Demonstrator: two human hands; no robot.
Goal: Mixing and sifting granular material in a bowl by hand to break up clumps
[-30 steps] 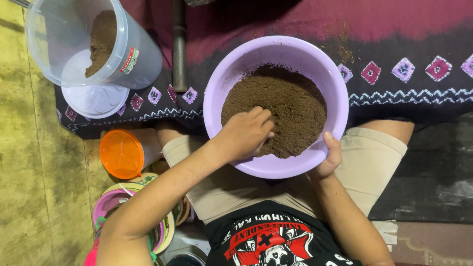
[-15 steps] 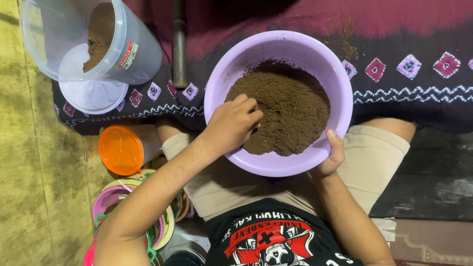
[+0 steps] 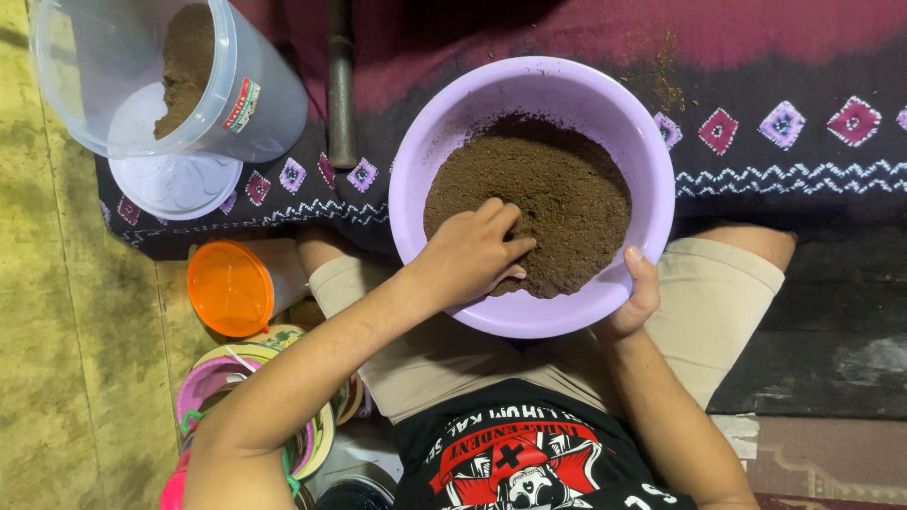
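Lilac bowl point(image 3: 416, 170), brown powder point(image 3: 557, 189), red-labelled clear tub point(image 3: 255, 104)

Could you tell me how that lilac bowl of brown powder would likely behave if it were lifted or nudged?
The lilac bowl looks like thin plastic, so it may flex. The brown powder is heaped toward one side, so it is probably bottom-heavy and may shift or spill if tilted. The right hand grips its rim, suggesting it needs steadying.

Round lilac plastic bowl point(image 3: 416, 170) on lap, tilted slightly, heaped with dark brown powder point(image 3: 557, 189)
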